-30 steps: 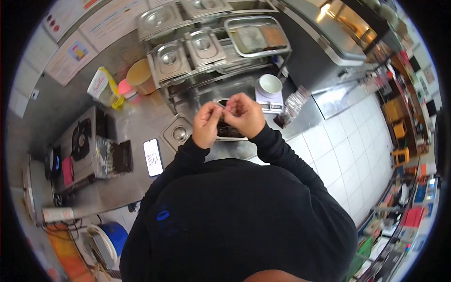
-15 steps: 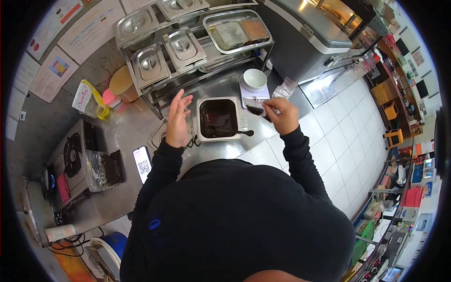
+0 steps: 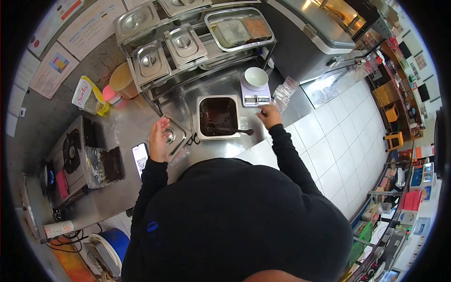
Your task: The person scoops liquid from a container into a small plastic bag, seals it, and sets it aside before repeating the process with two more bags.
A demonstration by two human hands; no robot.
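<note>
My left hand point(image 3: 160, 140) is over a steel lid point(image 3: 177, 136) on the counter, fingers loosely stretched and holding nothing I can see. My right hand point(image 3: 270, 116) is at the front edge of a digital kitchen scale point(image 3: 250, 100), fingers curled together. A small dark bit shows under its fingertips, too hidden to name. On the scale sits a white bowl point(image 3: 256, 78). Between my hands stands a square steel container point(image 3: 217, 99) with dark brown sauce inside. A dark spoon point(image 3: 235, 131) lies in it, its handle sticking out over the right rim.
Several clear plastic packets point(image 3: 284, 92) lie right of the scale. A phone point(image 3: 140, 159) showing a QR code and black-handled scissors point(image 3: 193, 139) lie to the left. Behind is a rack with lidded steel pans point(image 3: 182, 43); a gas stove point(image 3: 72, 152) stands far left.
My left hand has moved left and down, from beside the container to over the lid. My right hand, which held up a small clear packet with dark contents, has dropped lower and turned.
</note>
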